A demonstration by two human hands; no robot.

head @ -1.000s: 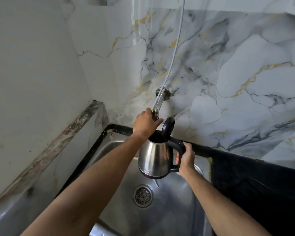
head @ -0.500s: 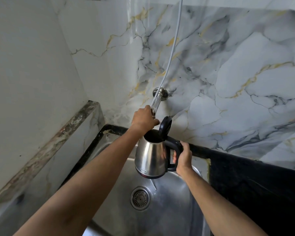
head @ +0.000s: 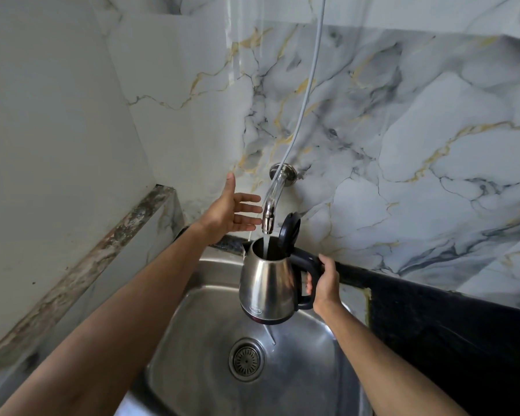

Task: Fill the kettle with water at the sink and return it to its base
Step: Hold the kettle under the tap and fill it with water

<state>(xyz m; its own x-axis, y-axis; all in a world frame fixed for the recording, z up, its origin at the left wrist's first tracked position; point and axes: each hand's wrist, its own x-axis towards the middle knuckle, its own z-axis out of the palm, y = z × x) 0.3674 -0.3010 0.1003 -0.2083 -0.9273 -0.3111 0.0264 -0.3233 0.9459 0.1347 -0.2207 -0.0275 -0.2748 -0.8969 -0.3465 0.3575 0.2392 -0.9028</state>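
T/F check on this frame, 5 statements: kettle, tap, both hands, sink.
1. The kettle lid is shut. False: it stands hinged open.
2. Water runs from the tap into the kettle. True.
3. The right hand grips the kettle's handle. True.
4. The left hand is closed on the tap. False: it is open, fingers spread, beside the tap and not touching it.
5. The kettle rests on the sink floor. False: it is held in the air above the drain.
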